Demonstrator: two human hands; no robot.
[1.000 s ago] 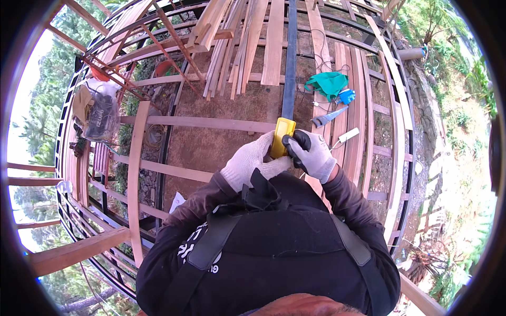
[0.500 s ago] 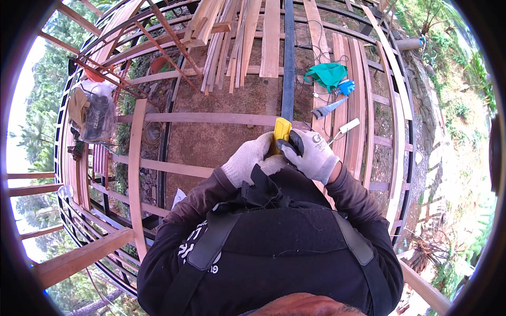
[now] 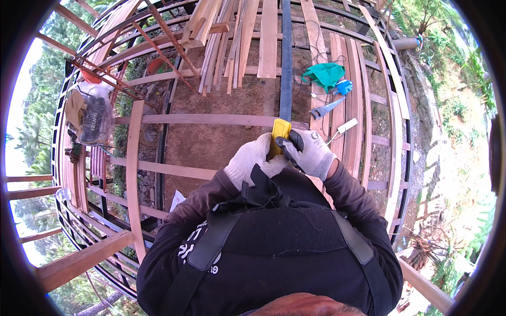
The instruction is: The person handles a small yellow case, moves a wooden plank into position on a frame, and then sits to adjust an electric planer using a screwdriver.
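Observation:
A small yellow hand tool (image 3: 281,131) with a rounded, block-like body stands up between my hands, in front of my chest. Its exact kind does not show. In a whitish knit glove, my left hand (image 3: 255,157) is closed around its lower left side. My right hand (image 3: 310,152), gloved in white with dark fingertips, grips the tool from the right, its thumb and fingers pressed against the yellow body. Both hands hide the tool's lower part. Just beyond it, a dark metal beam (image 3: 285,63) runs away from me.
Wooden boards (image 3: 354,105) lie lengthwise at right, with a handsaw (image 3: 326,109), a green cloth (image 3: 326,75), a blue item (image 3: 344,87) and a white power strip (image 3: 348,126) on or beside them. Crossbeams (image 3: 211,119) span open gaps above bare ground. A plastic-wrapped bundle (image 3: 96,118) sits left.
The yellow tool has turned slightly in my hands and shows more of its broad side. My grip stays nearly the same. The view has shifted a little.

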